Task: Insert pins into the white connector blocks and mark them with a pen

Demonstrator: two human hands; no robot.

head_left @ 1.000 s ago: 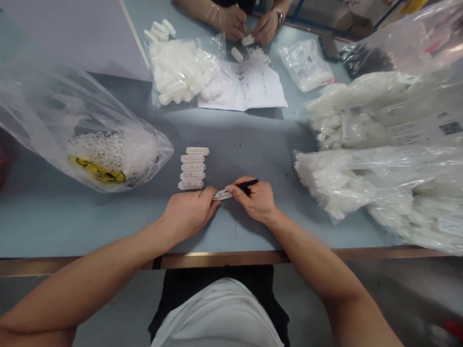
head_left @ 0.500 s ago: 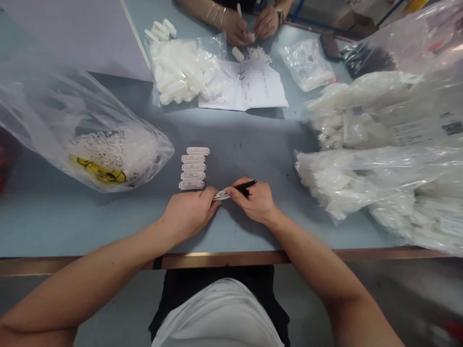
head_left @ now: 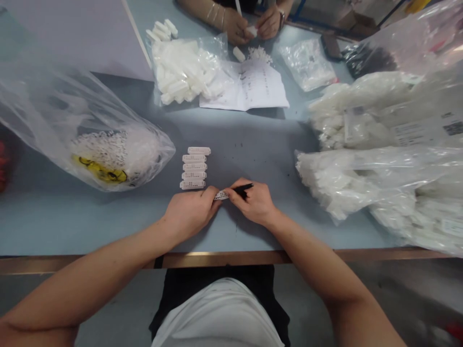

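Observation:
My left hand pinches one end of a small white plastic strip with rows of dark holes. Against the strip's other end rest the closed fingers of my right hand. A slim black pen-like tool sticks out of that hand, and its tip is hidden by the fingers. Just beyond my left hand lie several more white perforated strips, stacked in a neat column on the blue-grey table.
To the left lies a clear bag of tiny white pieces with a yellow label. Bulky bags of white parts fill the right side. Opposite, a co-worker's hands work behind a printed paper and a bag of white pieces.
The black tool in my right hand has shifted slightly, its back end a little left and lower. The co-worker's hands have moved slightly. My left hand stays on the strip.

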